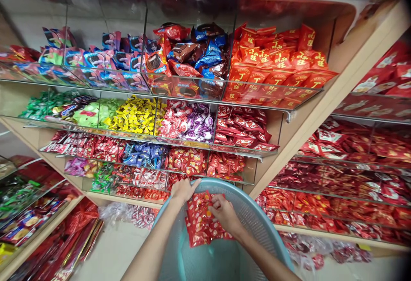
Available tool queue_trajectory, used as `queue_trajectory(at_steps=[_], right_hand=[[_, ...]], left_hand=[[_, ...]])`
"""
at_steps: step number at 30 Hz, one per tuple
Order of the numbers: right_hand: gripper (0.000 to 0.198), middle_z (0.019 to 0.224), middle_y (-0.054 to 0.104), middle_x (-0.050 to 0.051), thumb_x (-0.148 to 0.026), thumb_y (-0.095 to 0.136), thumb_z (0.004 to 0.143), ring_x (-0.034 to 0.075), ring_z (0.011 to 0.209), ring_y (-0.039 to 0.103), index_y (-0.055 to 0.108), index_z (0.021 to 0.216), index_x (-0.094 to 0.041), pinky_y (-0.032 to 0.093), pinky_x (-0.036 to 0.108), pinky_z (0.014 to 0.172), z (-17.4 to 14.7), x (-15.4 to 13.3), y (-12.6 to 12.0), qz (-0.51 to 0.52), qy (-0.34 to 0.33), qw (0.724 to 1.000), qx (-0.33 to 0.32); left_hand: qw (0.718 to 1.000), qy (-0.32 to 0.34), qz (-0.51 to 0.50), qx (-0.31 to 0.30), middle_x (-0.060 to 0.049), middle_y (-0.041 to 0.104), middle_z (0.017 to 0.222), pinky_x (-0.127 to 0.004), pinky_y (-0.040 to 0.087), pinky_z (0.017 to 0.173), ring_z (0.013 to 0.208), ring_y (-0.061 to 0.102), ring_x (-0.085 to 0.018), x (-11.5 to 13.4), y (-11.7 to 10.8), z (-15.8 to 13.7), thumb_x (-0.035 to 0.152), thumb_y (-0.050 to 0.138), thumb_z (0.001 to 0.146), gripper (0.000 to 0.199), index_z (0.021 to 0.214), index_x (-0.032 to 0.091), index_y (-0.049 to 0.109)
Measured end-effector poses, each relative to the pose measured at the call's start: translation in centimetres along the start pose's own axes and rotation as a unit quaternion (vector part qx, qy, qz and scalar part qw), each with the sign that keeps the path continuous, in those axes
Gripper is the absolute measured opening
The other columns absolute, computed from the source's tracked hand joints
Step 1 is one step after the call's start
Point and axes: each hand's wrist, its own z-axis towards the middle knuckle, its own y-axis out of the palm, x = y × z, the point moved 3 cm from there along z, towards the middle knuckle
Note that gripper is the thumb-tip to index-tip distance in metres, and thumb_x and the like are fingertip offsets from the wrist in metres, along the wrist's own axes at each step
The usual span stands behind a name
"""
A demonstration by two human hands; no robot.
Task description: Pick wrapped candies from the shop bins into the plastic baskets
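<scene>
A deep teal plastic basket (266, 225) stands in front of me at the foot of the shelves. My left hand (183, 190) is at its far rim, fingers closed over the edge and thumb stretched along it. Inside the basket opening, my right hand (224, 214) is curled closed at a bunch of shiny red candy packets (199, 223) with pale round prints. The packets hang or lie below the rim; their lower support is hidden. Just beyond the rim, similar red packets (186, 161) fill a low shelf compartment.
Clear-fronted shelves (189, 94) rise ahead, divided into compartments of wrapped sweets. More red packets fill the shelves (337, 174) at right. Another display (22, 212) stands at left. Plastic bags of sweets (128, 212) lie on the floor (112, 251) under the shelves.
</scene>
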Motion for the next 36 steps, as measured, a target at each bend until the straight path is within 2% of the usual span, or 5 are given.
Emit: queue_trajectory(at_steps=[6, 19, 24, 30, 36], right_hand=[[0.014, 0.052, 0.052, -0.004, -0.035, 0.047, 0.077, 0.014, 0.050, 0.051, 0.055, 0.077, -0.023, 0.039, 0.022, 0.054, -0.5, -1.5, -1.4, -0.162, -0.068, 0.983, 0.049], [0.018, 0.071, 0.062, 0.002, -0.030, 0.043, 0.080, 0.014, 0.063, 0.056, 0.056, 0.085, -0.019, 0.040, 0.023, 0.061, 4.5, -3.3, -8.0, -0.213, -0.134, 0.958, 0.138], [0.022, 0.084, 0.063, 0.009, -0.035, 0.049, 0.076, 0.019, 0.080, 0.060, 0.058, 0.085, -0.017, 0.041, 0.026, 0.067, 9.0, -1.8, -10.1, -0.365, -0.035, 0.920, 0.136], [0.058, 0.099, 0.063, 0.013, -0.059, 0.061, 0.059, 0.024, 0.087, 0.061, 0.058, 0.097, -0.015, 0.044, 0.028, 0.062, 12.2, -1.7, -9.3, -0.418, 0.144, 0.897, -0.011], [0.063, 0.099, 0.064, 0.013, -0.045, 0.074, 0.046, 0.024, 0.085, 0.062, 0.061, 0.098, -0.011, 0.046, 0.027, 0.063, 14.0, -2.4, -9.3, -0.434, 0.159, 0.886, -0.041]], left_hand=[[1.000, 0.001, 0.006, 0.003, -0.017, 0.068, 0.090, -0.042, 0.045, 0.077, 0.089, 0.061, -0.033, 0.0, 0.1, 0.1, 0.078, 0.008, 0.068, 0.089, 0.087, 0.014, 0.067], [1.000, -0.006, -0.004, -0.007, -0.019, 0.067, 0.092, -0.045, 0.045, 0.079, 0.091, 0.060, -0.034, 0.1, 0.1, 0.1, 0.077, 0.005, 0.069, 0.091, 0.089, 0.013, 0.067], [1.000, -0.009, -0.008, -0.011, -0.020, 0.066, 0.093, -0.044, 0.044, 0.080, 0.093, 0.060, -0.034, 0.2, -0.1, -0.1, 0.077, 0.007, 0.069, 0.091, 0.090, 0.011, 0.067], [1.000, -0.004, -0.005, -0.001, -0.019, 0.067, 0.091, -0.045, 0.044, 0.080, 0.091, 0.061, -0.034, 0.0, 0.2, 0.0, 0.075, 0.006, 0.071, 0.089, 0.087, 0.012, 0.067], [1.000, -0.004, -0.009, -0.002, -0.019, 0.067, 0.090, -0.045, 0.044, 0.080, 0.091, 0.061, -0.034, -0.1, 0.4, 0.2, 0.076, 0.005, 0.070, 0.091, 0.086, 0.012, 0.067]])
